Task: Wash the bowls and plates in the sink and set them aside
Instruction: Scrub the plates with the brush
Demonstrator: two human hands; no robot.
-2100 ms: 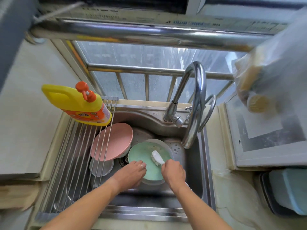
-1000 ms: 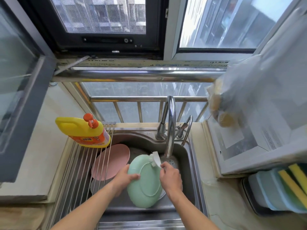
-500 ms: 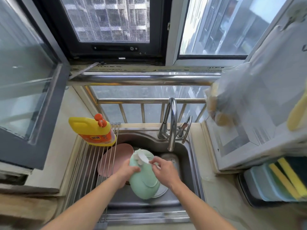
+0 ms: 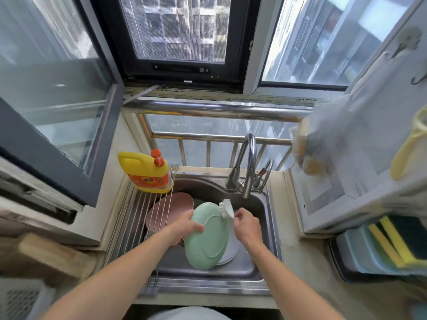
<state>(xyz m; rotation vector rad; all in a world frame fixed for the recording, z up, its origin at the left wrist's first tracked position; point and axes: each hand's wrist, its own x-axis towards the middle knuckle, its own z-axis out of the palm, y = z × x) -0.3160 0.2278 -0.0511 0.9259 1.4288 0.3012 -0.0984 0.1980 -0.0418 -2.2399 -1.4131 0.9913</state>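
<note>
My left hand [image 4: 186,227] grips a green plate [image 4: 209,236] by its left rim, holding it tilted on edge over the steel sink [image 4: 263,209] with its underside facing me. In my right hand [image 4: 246,224] is a white dish brush [image 4: 226,207], its head against the plate's upper right rim. A pink plate [image 4: 179,207] leans in the sink's left part, partly under the rack. A whitish dish [image 4: 228,248] lies in the sink behind the green plate, mostly hidden.
A roll-up steel drying rack [image 4: 136,218] covers the sink's left side, with a yellow detergent bottle [image 4: 145,173] on its far end. The curved faucet [image 4: 248,167] stands behind the sink. A blue bin with yellow sponges [image 4: 383,245] sits on the right counter. A plastic bag [image 4: 323,144] hangs at the right.
The green plate went from lying flat in the sink to being held up on edge, underside toward me. The brush moved from the plate's upper left back to its upper right rim.
</note>
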